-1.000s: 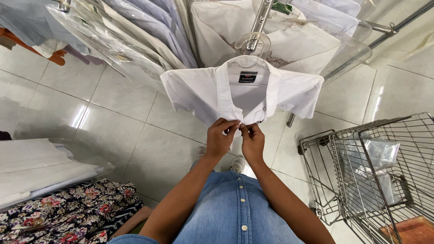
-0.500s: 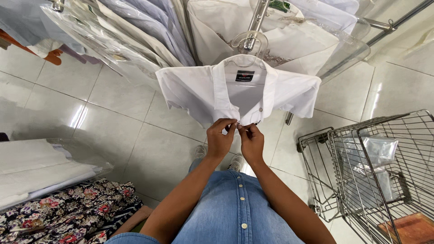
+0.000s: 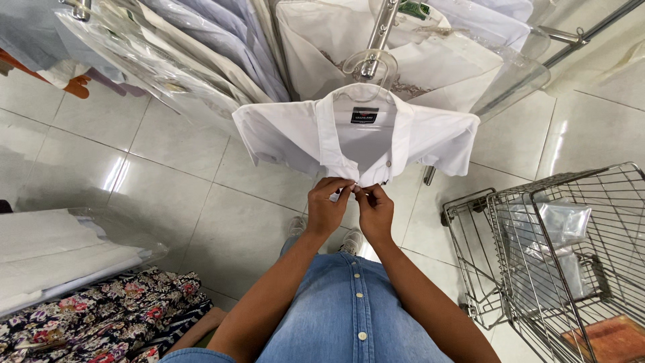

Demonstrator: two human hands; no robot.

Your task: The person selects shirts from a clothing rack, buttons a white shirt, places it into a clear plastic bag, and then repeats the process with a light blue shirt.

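White shirt (image 3: 302, 134) hangs on clear plastic hanger (image 3: 368, 66) from metal rack (image 3: 384, 20), directly before us. Our left hand (image 3: 327, 210) pinches left front edge at placket. Our right hand (image 3: 375, 212) pinches right edge; fingertips of both meet. Wire cart (image 3: 571, 269) stands at right, well apart.

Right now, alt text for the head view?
Both hands, left hand and right hand, pinch the front placket of a white shirt on a clear hanger from a metal rail. A wire cart stands right; floral fabric lies lower left.
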